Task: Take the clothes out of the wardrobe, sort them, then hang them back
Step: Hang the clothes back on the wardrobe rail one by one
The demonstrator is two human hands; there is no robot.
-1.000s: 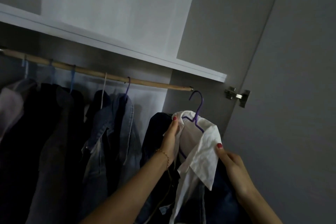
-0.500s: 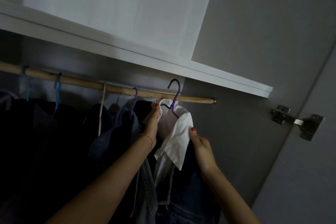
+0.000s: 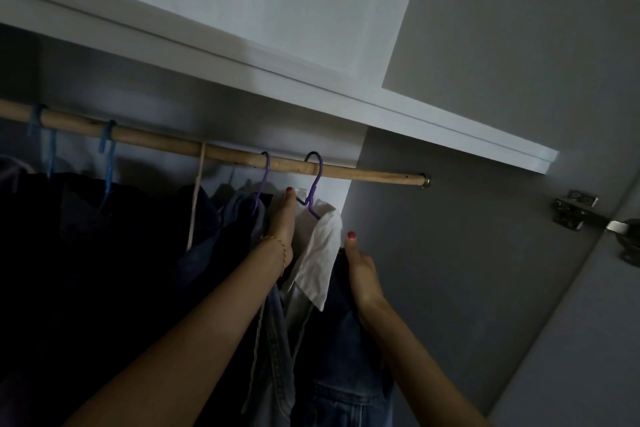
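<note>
Left hand (image 3: 284,218): my fingers reach up, gripping the white shirt (image 3: 320,253) at its collar.
Right hand (image 3: 362,274): I grip its right shoulder.
Purple hanger (image 3: 314,180): hooked on the wooden rail (image 3: 363,174).

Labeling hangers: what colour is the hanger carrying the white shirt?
Purple hanger, hooked over the rod; seen in the head view.

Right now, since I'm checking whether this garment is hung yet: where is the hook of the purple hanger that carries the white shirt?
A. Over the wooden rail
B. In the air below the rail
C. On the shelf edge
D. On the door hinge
A: the purple hanger has its hook looped over the wooden rail, with the white shirt draped below it.
</note>
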